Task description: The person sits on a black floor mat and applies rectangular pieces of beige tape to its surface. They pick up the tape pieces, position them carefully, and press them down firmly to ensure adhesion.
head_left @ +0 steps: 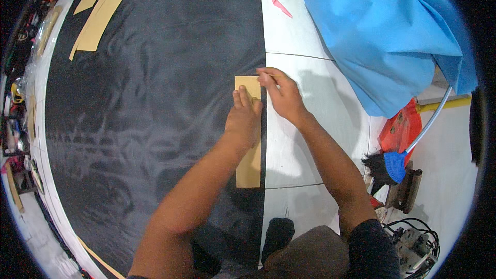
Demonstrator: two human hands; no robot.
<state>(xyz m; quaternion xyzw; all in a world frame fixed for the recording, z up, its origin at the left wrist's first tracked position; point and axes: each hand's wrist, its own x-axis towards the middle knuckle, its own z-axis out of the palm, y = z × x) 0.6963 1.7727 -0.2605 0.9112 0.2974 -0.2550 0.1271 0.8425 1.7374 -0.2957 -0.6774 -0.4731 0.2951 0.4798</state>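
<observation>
A long tan cardboard strip [248, 170] lies along the right edge of a broad black fabric sheet [155, 88]. Pressed flat on the strip's upper half is my left hand [244, 116], its fingers stretched out. At the strip's top right corner my right hand [283, 93] is closed in a pinch, with a thin yellowish stick [276, 76] showing between its fingers. The stick's kind is too small to make out, and its tip is near the fabric's edge. My left hand and wrist cover the middle of the strip.
More tan cardboard pieces [111, 8] lie on the fabric's far left. White floor tiles [294, 160] run along the right, with a pink scrap [280, 5] there. Blue cloth [382, 36] is heaped far right, above a blue-headed brush [395, 167] and a red dustpan [400, 126].
</observation>
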